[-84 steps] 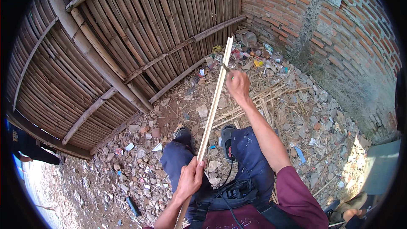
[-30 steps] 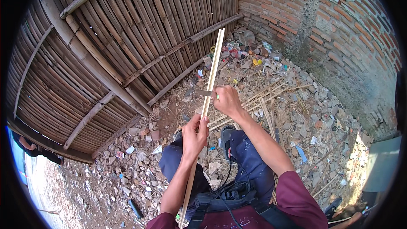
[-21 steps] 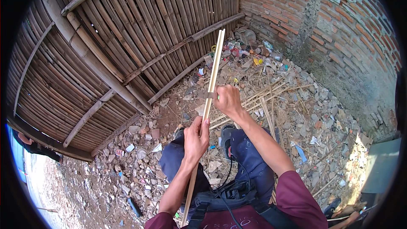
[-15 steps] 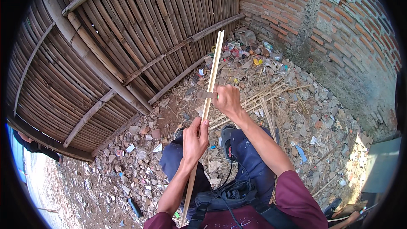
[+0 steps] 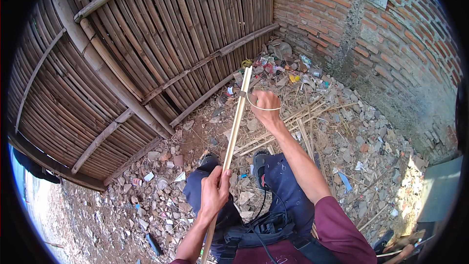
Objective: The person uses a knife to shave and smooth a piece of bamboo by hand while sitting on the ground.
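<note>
Bamboo strip (image 5: 235, 132) runs through the closed fingers of the left hand (image 5: 214, 194), pointing between twelve and one o'clock. At one o'clock, the right hand (image 5: 267, 102) has its fingers curled around what seems a knife (image 5: 243, 94) crossing the strip.

Shaving (image 5: 266, 109) now across right grip (image 5: 267, 100)

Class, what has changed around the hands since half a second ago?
The left hand and pale strip shifted down the picture; the right hand and knife moved toward the strip's far end. A thin curl now loops across the right hand. Both holds and the loose strips are unchanged.
</note>
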The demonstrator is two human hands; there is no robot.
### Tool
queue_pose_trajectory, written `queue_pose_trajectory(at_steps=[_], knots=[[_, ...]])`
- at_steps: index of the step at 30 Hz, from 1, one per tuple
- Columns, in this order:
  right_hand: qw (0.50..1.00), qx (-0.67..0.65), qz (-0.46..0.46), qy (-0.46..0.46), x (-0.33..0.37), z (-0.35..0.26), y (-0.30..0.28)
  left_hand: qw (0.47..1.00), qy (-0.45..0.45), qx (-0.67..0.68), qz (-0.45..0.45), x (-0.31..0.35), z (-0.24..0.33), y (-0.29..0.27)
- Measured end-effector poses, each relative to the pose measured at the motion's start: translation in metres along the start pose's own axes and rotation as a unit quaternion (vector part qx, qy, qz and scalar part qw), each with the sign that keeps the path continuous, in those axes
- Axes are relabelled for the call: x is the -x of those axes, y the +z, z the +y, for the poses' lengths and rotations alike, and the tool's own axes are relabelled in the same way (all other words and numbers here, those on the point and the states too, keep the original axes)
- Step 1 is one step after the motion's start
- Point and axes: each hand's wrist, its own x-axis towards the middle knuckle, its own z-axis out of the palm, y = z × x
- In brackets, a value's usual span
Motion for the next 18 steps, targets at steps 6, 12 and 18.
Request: queue_pose_trajectory(at_steps=[6, 12, 18], knots=[[1.000, 0.028, 0.008, 0.006, -0.005, -0.005, -0.001, 0.999, -0.030, 0.012, -0.002, 0.029, -0.003, -0.015], [0.999, 0.037, -0.004, 0.013, -0.008, 0.015, 0.011, 0.997, -0.061, 0.044, -0.017, 0.044, 0.006, -0.028], [0.966, 0.094, 0.035, 0.239, -0.014, 0.099, -0.009, 0.988, -0.117, 0.076, -0.070, 0.088, -0.009, -0.046]])
